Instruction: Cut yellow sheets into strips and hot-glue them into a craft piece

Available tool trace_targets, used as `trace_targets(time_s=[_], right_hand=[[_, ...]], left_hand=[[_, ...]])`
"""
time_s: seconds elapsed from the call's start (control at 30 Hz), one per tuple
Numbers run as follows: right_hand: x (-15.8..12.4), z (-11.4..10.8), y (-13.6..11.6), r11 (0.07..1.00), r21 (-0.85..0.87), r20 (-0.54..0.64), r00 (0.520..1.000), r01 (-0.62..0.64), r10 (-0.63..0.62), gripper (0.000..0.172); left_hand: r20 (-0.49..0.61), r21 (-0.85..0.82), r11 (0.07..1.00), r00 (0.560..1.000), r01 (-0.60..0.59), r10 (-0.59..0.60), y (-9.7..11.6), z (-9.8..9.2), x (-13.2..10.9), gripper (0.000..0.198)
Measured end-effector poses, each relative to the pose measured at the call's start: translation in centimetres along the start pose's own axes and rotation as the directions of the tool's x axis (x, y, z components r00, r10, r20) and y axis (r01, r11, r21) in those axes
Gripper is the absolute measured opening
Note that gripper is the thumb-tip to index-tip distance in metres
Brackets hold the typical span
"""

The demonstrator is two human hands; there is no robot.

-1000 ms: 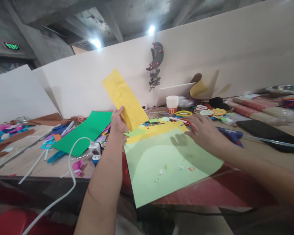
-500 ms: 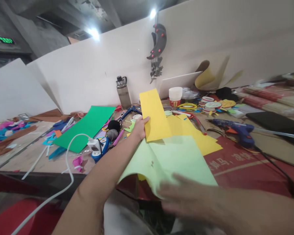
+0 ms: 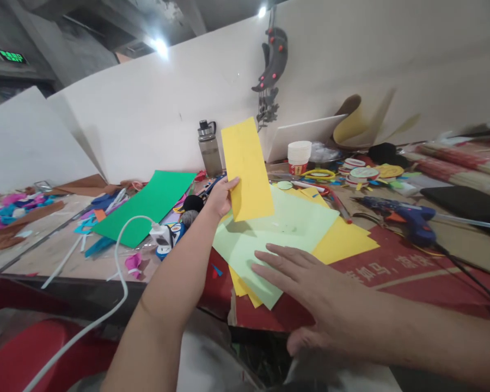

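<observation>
My left hand (image 3: 221, 197) pinches the left edge of a yellow paper strip (image 3: 247, 169), holding it upright above the table. Below it, a pale green paper sheet (image 3: 269, 239) lies turned at an angle over several yellow sheets (image 3: 345, 242). My right hand (image 3: 294, 272) has its fingers spread over the front part of the green sheet and holds nothing. Whether its fingertips touch the paper I cannot tell. The yellow sheets rest partly on a red printed board (image 3: 392, 277).
A blue glue gun (image 3: 416, 220) with a cord lies at the right. Behind stand a water bottle (image 3: 209, 149) and stacked paper cups (image 3: 299, 155). On the left are a green sheet (image 3: 147, 204) and a power strip with a white plug (image 3: 161, 235); its white cable (image 3: 120, 272) hangs off the edge.
My left hand has raised the yellow strip up and to the left. The pale green sheet, curled at the front before, now lies flatter and turned. My right hand's fingers are spread.
</observation>
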State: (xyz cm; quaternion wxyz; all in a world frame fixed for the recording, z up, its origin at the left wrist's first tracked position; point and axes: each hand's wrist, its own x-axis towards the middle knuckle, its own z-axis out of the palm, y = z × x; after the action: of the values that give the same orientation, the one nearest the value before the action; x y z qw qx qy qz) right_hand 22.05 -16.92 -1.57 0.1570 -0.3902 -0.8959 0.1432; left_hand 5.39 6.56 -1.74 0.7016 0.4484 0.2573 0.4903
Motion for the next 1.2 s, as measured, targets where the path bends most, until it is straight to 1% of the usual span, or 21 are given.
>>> trace_targets(time_s=[0.07,0.13,0.2,0.3,0.33,0.37,0.43,0.47,0.5,0.57,0.63,0.7,0.73,0.8,0.83,0.87,0.97,1.0,1.03,1.1,1.2], right_hand=[[0.2,0.9,0.0,0.998,-0.049,0.025,0.999,-0.028,0.029,0.089],[0.3,1.5,-0.2,0.997,-0.067,0.012,0.999,-0.050,0.051,0.079],[0.2,1.8,-0.5,0.996,-0.073,-0.003,0.998,-0.060,0.060,0.061],[-0.3,1.6,-0.6,0.999,-0.039,-0.014,0.999,-0.036,0.035,0.027],[-0.4,1.3,-0.4,1.000,0.005,-0.033,0.999,-0.030,0.031,0.023],[-0.4,0.9,0.0,0.997,0.065,-0.058,0.998,-0.033,0.037,0.024],[-0.3,-0.2,0.9,0.969,0.224,-0.119,0.984,-0.101,0.130,0.028],[-0.2,-0.8,1.4,0.938,0.304,-0.131,0.968,-0.167,0.214,0.031],[0.0,-1.4,2.0,0.891,0.381,-0.147,0.935,-0.248,0.323,0.034],[0.5,-2.3,2.9,0.769,0.522,-0.161,0.843,-0.369,0.514,0.040],[1.0,-2.6,3.6,0.641,0.628,-0.136,0.748,-0.441,0.649,0.040],[1.3,-2.4,4.0,0.508,0.718,-0.069,0.677,-0.477,0.733,0.039],[1.5,-2.2,4.2,0.444,0.760,-0.034,0.653,-0.474,0.756,0.037],[1.7,-2.0,4.3,0.351,0.829,0.007,0.637,-0.434,0.771,0.035],[1.8,-2.0,4.3,0.346,0.845,-0.004,0.641,-0.409,0.768,0.035],[1.8,-2.1,4.3,0.379,0.840,-0.043,0.647,-0.389,0.761,0.035],[1.8,-3.1,4.0,0.595,0.709,-0.256,0.648,-0.378,0.717,0.033],[1.8,-3.5,3.9,0.651,0.656,-0.314,0.647,-0.382,0.695,0.035],[1.8,-3.9,3.7,0.684,0.621,-0.350,0.645,-0.383,0.679,0.037],[1.7,-4.4,3.4,0.693,0.609,-0.361,0.644,-0.385,0.674,0.040],[1.7,-4.7,3.1,0.664,0.634,-0.337,0.632,-0.395,0.698,0.040]], left_hand=[[-0.027,0.002,1.000,0.999,0.020,-0.020,-0.4,-0.7,0.1,0.015],[-0.080,-0.007,0.999,0.996,0.047,-0.047,-1.4,-1.3,0.2,0.014],[-0.086,0.010,0.995,0.991,0.102,-0.101,-2.4,-1.6,0.2,0.014],[-0.064,0.018,0.989,0.988,0.145,-0.143,-3.0,-1.7,0.3,0.015],[-0.062,0.017,0.990,0.988,0.143,-0.142,-3.0,-1.7,0.3,0.016],[-0.062,0.016,0.991,0.989,0.136,-0.135,-2.8,-1.7,0.3,0.016],[-0.063,0.011,0.993,0.992,0.114,-0.113,-2.5,-1.6,0.3,0.017],[-0.066,0.006,0.995,0.992,0.105,-0.104,-2.3,-1.6,0.3,0.017],[-0.066,0.001,0.995,0.993,0.100,-0.100,-2.2,-1.6,0.2,0.017],[-0.055,-0.002,0.994,0.993,0.109,-0.109,-2.1,-1.5,0.0,0.018],[-0.031,0.007,0.992,0.991,0.128,-0.127,-2.1,-1.3,-0.2,0.019],[-0.016,0.014,0.991,0.991,0.131,-0.131,-2.3,-1.2,-0.3,0.018],[-0.014,0.017,0.992,0.992,0.128,-0.128,-2.3,-1.2,-0.4,0.017],[-0.013,0.024,0.992,0.992,0.122,-0.122,-2.6,-1.3,-0.3,0.016],[-0.013,0.031,0.992,0.993,0.121,-0.121,-2.7,-1.5,-0.2,0.016],[-0.014,0.040,0.992,0.992,0.122,-0.121,-2.9,-1.7,-0.1,0.017],[-0.025,0.088,0.988,0.992,0.124,-0.122,-3.5,-2.5,0.6,0.020],[-0.027,0.107,0.987,0.993,0.121,-0.119,-3.7,-2.8,0.9,0.021],[-0.028,0.123,0.986,0.994,0.113,-0.110,-3.9,-3.1,1.1,0.023],[-0.007,0.160,0.982,0.995,0.097,-0.097,-4.2,-3.7,1.6,0.028],[0.029,0.207,0.975,0.996,0.076,-0.084,-4.5,-4.3,2.2,0.035]])
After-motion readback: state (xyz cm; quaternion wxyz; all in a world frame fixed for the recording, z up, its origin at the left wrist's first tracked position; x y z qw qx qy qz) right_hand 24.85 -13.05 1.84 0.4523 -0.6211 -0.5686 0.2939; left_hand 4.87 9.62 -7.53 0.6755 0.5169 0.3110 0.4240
